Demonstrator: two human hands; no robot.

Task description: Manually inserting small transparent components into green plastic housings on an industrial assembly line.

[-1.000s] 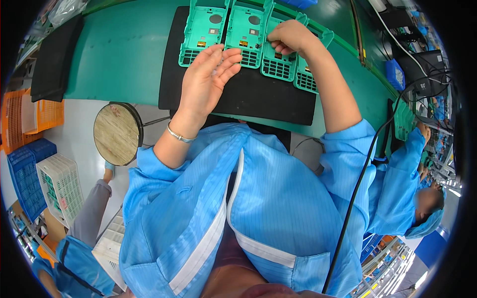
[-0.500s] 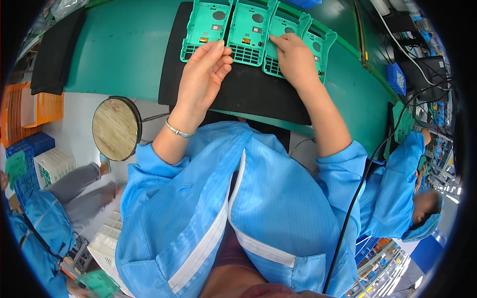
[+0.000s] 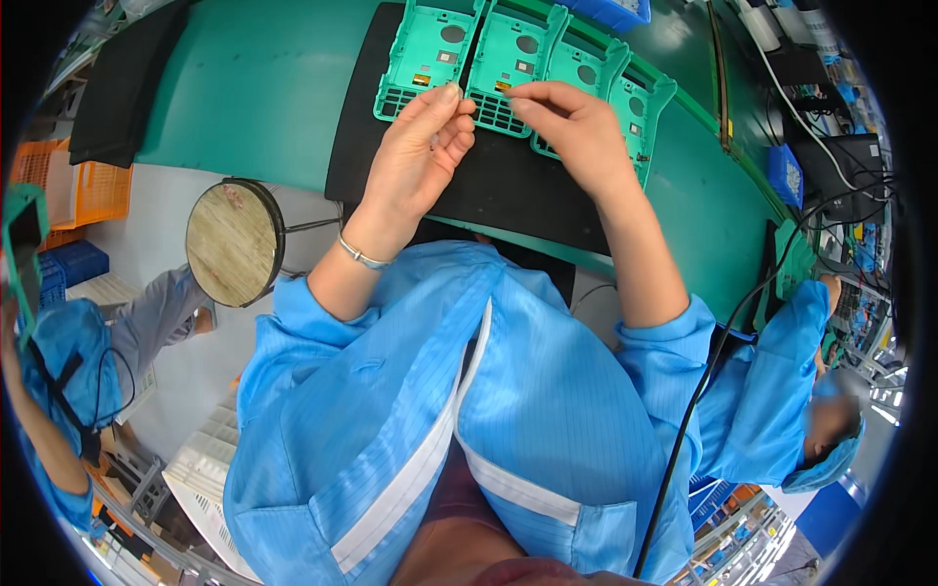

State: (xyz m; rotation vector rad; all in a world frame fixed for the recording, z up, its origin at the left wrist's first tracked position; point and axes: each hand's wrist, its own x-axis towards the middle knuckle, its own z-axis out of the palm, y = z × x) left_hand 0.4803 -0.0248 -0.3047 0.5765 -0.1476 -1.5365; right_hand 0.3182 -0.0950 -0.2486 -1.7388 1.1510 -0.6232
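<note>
Several green plastic housings stand in a row on a black mat (image 3: 489,186), grilles toward me: one at the left (image 3: 426,49), a second (image 3: 516,59), a third (image 3: 586,70) and one at the right end (image 3: 635,117). My left hand (image 3: 415,146) is at the grille end of the leftmost housing, thumb and forefinger pinched together. Anything in that pinch is too small to name. My right hand (image 3: 581,137) hovers over the second and third housings. Its thumb and forefinger come together by the second one's small gold-coloured patch; what they hold, if anything, cannot be made out.
The mat lies on a green table (image 3: 254,98). A round stool (image 3: 233,244) stands at the left, near an orange crate (image 3: 103,200). Blue bins (image 3: 782,176) sit at the far right. A black cable (image 3: 699,391) hangs beside my right arm. Co-workers (image 3: 767,371) are on both sides.
My right hand has moved left from the third housing toward the second, closer to my left hand. My left hand keeps its pinch. At the left edge a co-worker has shifted.
</note>
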